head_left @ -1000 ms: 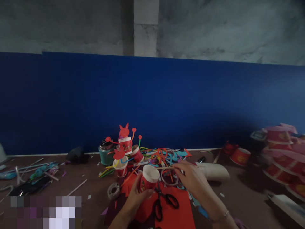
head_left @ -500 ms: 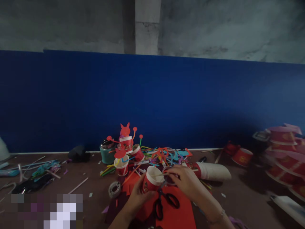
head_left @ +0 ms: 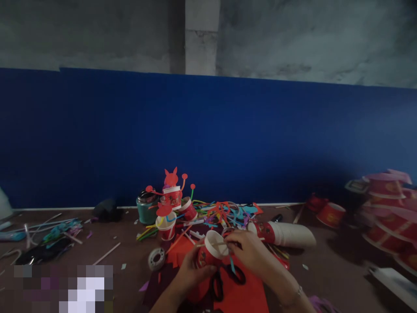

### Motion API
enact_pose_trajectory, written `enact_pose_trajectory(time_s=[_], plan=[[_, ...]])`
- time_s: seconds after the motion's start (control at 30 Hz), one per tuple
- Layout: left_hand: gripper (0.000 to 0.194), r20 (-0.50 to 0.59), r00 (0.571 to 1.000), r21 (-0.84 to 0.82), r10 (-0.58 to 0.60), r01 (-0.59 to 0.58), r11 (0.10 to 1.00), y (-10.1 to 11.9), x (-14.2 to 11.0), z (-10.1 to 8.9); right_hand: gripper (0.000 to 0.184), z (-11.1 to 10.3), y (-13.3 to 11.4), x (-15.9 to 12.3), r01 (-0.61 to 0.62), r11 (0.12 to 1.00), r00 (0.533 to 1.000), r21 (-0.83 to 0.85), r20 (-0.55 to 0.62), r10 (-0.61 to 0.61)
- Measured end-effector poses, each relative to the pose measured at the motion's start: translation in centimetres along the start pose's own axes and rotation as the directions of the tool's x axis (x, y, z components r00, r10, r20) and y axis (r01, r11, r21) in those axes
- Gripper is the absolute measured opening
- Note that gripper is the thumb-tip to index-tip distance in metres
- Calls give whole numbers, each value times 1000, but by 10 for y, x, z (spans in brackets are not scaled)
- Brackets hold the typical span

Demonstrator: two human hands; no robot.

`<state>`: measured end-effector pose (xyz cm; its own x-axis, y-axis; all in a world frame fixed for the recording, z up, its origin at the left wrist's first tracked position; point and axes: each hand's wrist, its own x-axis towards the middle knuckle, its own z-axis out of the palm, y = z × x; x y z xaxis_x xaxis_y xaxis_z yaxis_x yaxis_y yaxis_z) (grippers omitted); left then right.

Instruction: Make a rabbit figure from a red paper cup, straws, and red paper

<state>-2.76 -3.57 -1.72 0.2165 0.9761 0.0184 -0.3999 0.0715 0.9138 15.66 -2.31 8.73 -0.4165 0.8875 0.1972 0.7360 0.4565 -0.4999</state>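
My left hand [head_left: 194,266] is closed round the side of a red paper cup [head_left: 205,257] with a white inside. The cup leans, its mouth turned up and to the right. My right hand [head_left: 243,245] pinches a thin pale stick [head_left: 220,243] that lies across the cup's mouth. A short end of the stick shows at the cup's left side; whether it pierces the wall is hard to tell. A narrow blue strip [head_left: 232,264] hangs below my right fingers. Under the cup, black-handled scissors [head_left: 217,287] lie on red paper [head_left: 243,293], their blades mostly hidden.
Paper-cup figures [head_left: 171,196] stand behind, beside a teal jar [head_left: 147,211]. A tape roll [head_left: 157,259] lies left of the cup. Coloured strips [head_left: 228,213] are heaped at the back. Stacked paper cups [head_left: 293,234] lie on the right. Decorated red bowls [head_left: 389,208] stand far right.
The cup has shifted slightly right and tipped further toward my right hand. The stick has moved left across the cup, and its end now shows on the left side.
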Motion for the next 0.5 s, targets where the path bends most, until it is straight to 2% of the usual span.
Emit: enact_pose_trajectory(time_s=[0.13, 0.23, 0.3, 0.4, 0.43, 0.5], plan=[[62, 64, 995, 45, 70, -73, 996, -5, 1, 6, 33, 7, -19, -8, 9, 1000, 998, 11, -69, -8], [67, 95, 993, 86, 76, -85, 993, -7, 0, 10, 33, 15, -35, -13, 21, 1000, 1000, 1, -22, -20], [68, 77, 989, 157, 123, -134, 978, -8, 0, 11, 40, 21, -42, -14, 32, 999, 999, -43, -22, -33], [66, 12, 969, 334, 248, -238, 912, -9, 1, 10, 56, 29, -47, -13, 55, 985, 994, -161, -88, -70], [66, 1, 959, 371, 282, -262, 891, -9, 1, 9, 53, 31, -48, -12, 62, 979, 992, -196, -100, -83], [66, -15, 952, 394, 305, -275, 877, -11, 2, 6, 33, 33, -49, -9, 89, 966, 989, -242, -91, -114]])
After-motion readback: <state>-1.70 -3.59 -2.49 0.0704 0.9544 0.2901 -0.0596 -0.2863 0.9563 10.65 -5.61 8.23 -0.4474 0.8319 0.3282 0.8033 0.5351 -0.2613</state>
